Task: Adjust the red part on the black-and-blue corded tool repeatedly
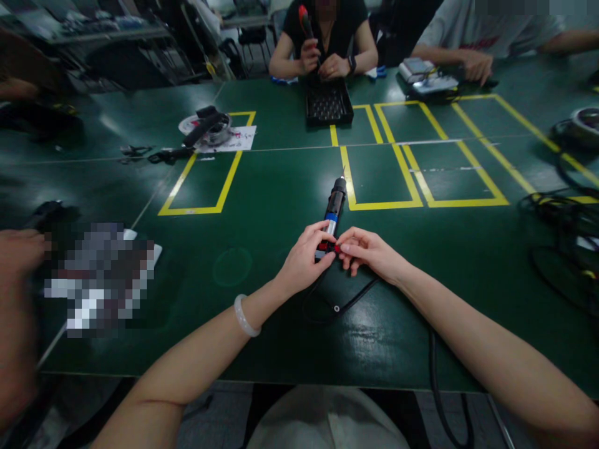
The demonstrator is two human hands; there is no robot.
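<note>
An electric screwdriver (336,201), black with a blue and a silver band, lies on the green table pointing away from me, its thin bit at the far end. My left hand (304,254) is closed around its rear part. At that rear end my right hand (367,249) pinches a small red piece (337,248) between thumb and fingers; whether it is a part of the screwdriver I cannot tell. A black cable (358,296) with a small ring-shaped metal end runs beneath my hands.
Yellow tape rectangles (386,204) mark the green table (271,187). Across it, a person holds a red-and-black tool (305,22) by a black tray (329,106). Coiled cables (556,218) lie right. A reel with a black handle (206,128) stands left; another person's arm (16,312) is near left.
</note>
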